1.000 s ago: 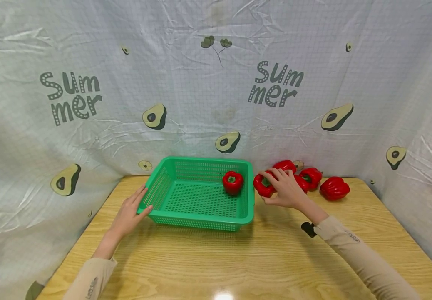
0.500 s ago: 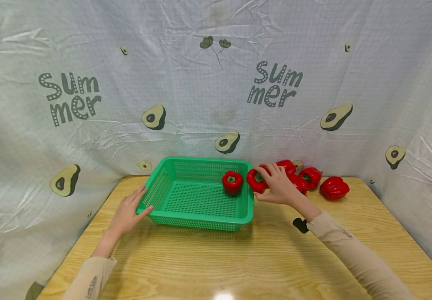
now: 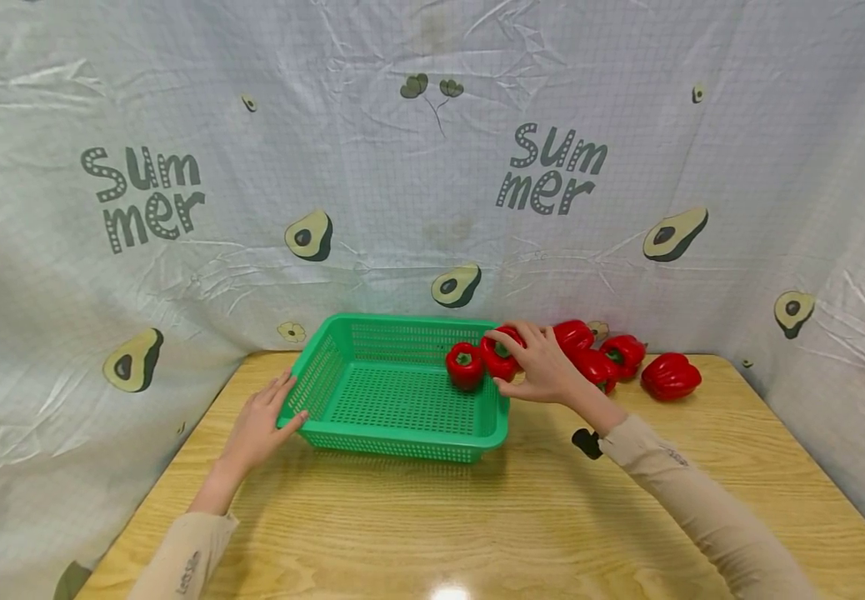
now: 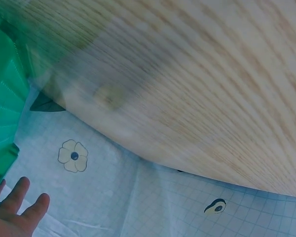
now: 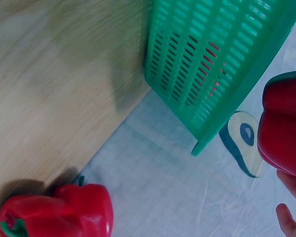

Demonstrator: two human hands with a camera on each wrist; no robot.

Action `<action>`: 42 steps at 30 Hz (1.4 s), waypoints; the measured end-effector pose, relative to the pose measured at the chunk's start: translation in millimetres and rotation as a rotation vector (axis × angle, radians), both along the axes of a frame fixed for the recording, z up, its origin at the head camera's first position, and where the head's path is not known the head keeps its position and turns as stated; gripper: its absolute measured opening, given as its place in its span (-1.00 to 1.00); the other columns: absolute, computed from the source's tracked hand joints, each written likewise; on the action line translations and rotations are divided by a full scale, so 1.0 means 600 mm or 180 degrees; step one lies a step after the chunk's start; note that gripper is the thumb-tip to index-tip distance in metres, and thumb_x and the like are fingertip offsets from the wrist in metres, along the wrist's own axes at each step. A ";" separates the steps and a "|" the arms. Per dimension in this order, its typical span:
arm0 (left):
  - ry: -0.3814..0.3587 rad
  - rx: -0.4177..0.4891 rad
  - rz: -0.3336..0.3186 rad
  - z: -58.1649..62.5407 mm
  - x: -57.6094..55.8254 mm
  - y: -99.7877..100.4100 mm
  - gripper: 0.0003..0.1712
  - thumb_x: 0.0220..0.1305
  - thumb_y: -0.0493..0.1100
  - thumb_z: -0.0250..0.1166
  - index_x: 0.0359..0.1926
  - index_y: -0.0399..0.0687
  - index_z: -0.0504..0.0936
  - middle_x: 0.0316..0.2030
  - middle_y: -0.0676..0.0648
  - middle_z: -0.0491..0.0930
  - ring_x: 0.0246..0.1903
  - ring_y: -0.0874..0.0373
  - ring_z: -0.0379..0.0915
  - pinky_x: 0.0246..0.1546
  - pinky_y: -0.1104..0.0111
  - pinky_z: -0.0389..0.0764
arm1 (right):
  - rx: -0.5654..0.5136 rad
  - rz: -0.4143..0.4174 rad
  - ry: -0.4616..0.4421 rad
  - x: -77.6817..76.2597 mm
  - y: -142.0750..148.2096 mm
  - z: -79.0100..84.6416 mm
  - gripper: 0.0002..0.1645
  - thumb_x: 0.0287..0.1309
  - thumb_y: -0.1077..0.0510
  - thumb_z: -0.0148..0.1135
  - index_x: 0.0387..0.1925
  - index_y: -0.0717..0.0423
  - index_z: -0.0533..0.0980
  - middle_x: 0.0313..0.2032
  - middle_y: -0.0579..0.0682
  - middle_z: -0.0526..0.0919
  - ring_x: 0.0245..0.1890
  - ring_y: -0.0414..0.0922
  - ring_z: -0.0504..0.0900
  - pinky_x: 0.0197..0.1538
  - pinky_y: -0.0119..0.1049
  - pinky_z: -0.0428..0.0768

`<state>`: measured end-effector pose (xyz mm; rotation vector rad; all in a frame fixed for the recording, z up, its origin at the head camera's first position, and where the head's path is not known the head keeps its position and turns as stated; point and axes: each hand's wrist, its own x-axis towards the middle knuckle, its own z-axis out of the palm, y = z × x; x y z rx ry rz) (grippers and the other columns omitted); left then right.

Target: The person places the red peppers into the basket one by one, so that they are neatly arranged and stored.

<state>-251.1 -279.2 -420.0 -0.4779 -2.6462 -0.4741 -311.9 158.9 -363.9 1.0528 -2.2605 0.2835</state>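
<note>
My right hand [image 3: 537, 367] holds a red bell pepper [image 3: 498, 354] by its side, over the right rim of the green plastic basket [image 3: 402, 437]. In the right wrist view that bell pepper [image 5: 286, 126] is above the basket's slotted side wall [image 5: 202, 64], fingers around its lower part. Another red bell pepper [image 3: 465, 367] stands inside the basket near the right wall, its green stem up. At the basket's left end, my left hand [image 3: 256, 425] rests on the rim with fingers extended; the left wrist view shows only some fingertips [image 4: 20, 190] beside the green wall.
Several more red bell peppers [image 3: 596, 367] lie on the wooden table [image 3: 552, 517] right of the basket, one bell pepper [image 3: 670, 377] farthest right. A patterned cloth [image 3: 372, 167] hangs close behind the table and along both sides.
My right hand has carried the bell pepper leftward from beside the other peppers to over the basket's right rim. My left hand stays at the basket's left end.
</note>
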 end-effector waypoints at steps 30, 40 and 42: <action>0.0152 0.0018 -0.0015 -0.007 -0.002 0.005 -0.30 0.20 0.01 0.11 0.22 -0.37 0.22 0.24 -0.36 0.18 0.15 -0.29 0.19 0.11 -0.09 0.24 | 0.0540 -0.0147 -0.0131 -0.014 -0.065 -0.026 -0.41 0.04 -0.19 0.07 0.17 -0.37 0.30 0.04 0.16 0.33 -0.08 0.11 0.29 -0.12 0.02 0.25; 0.0170 0.0029 -0.0026 -0.007 -0.002 0.004 -0.30 0.20 0.01 0.11 0.22 -0.37 0.23 0.23 -0.36 0.19 0.15 -0.29 0.20 0.11 -0.09 0.24 | 0.0651 -0.0188 -0.0249 -0.020 -0.075 -0.040 -0.43 0.00 -0.22 0.11 0.12 -0.36 0.34 -0.06 0.14 0.36 -0.11 0.07 0.30 -0.16 0.00 0.28; 0.0158 0.0031 -0.0026 -0.007 -0.001 0.004 -0.30 0.20 0.01 0.11 0.23 -0.37 0.22 0.23 -0.36 0.19 0.15 -0.28 0.19 0.11 -0.09 0.23 | 0.0696 -0.0220 -0.0283 -0.020 -0.077 -0.044 -0.44 0.01 -0.22 0.09 0.12 -0.36 0.33 -0.05 0.15 0.36 -0.12 0.07 0.30 -0.15 0.02 0.28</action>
